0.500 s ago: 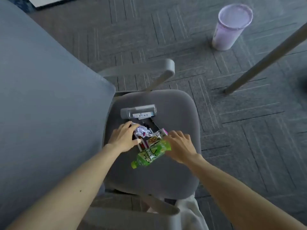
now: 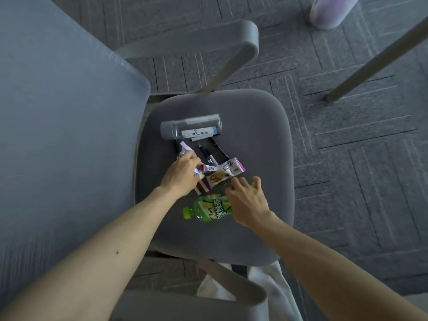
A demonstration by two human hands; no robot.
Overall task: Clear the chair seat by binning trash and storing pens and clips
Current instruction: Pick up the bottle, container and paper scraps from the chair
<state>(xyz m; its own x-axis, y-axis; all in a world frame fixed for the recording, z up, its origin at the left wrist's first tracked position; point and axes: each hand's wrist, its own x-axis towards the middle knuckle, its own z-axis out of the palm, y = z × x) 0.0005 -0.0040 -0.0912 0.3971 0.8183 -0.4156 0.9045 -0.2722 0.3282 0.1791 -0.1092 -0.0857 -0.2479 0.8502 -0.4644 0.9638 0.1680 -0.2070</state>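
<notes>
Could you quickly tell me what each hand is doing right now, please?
Left hand: closed, gripping the crumpled paper.
Right hand: closed, fingers curled round the base end of the green bottle.

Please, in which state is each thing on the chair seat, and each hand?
clear container: lying on its side
pens: lying loose on seat
snack wrapper: lying flat on seat
green bottle: on its side, capped
left hand: grips crumpled paper
right hand: grips green bottle
</notes>
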